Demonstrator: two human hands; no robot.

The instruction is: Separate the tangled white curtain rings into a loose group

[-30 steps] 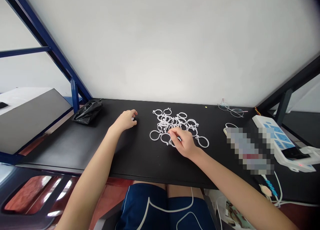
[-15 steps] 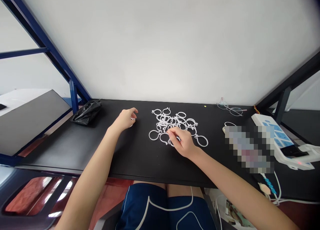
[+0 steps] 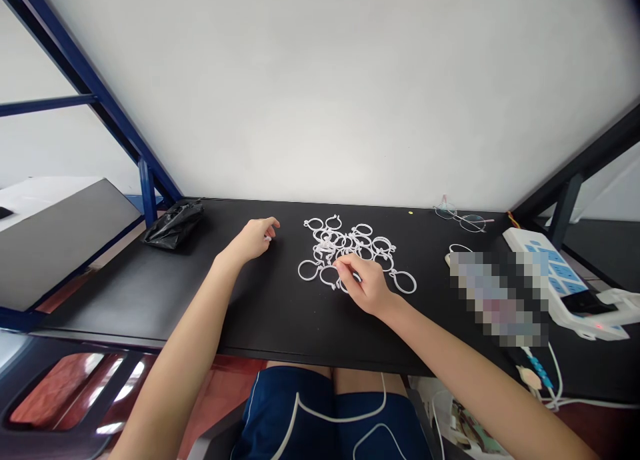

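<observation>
A loose heap of white plastic rings (image 3: 365, 253), several of them overlapping and with small knobbed ends, lies on the black tabletop (image 3: 295, 320). My left hand (image 3: 254, 240) is to the left of the heap, palm down with curled fingers. A small white piece, apparently part of one ring, shows under those fingers; the rest is hidden. At the near side of the heap, my right hand (image 3: 367, 283) has thumb and forefinger pinched together over the rings. What the pinch holds, if anything, cannot be made out. One ring (image 3: 404, 282) lies just right of this hand.
A crumpled black plastic bag (image 3: 175, 225) lies at the back left. Eyeglasses (image 3: 460, 217) rest near the wall. To the right are a blurred-out item (image 3: 495, 300), a white power strip (image 3: 555, 270) and cables. Blue frame bars (image 3: 100, 100) slant at the left.
My left hand has turned slightly and its fingertips have shifted a little to the right; less white shows beneath them. My right hand and the heap look unchanged.
</observation>
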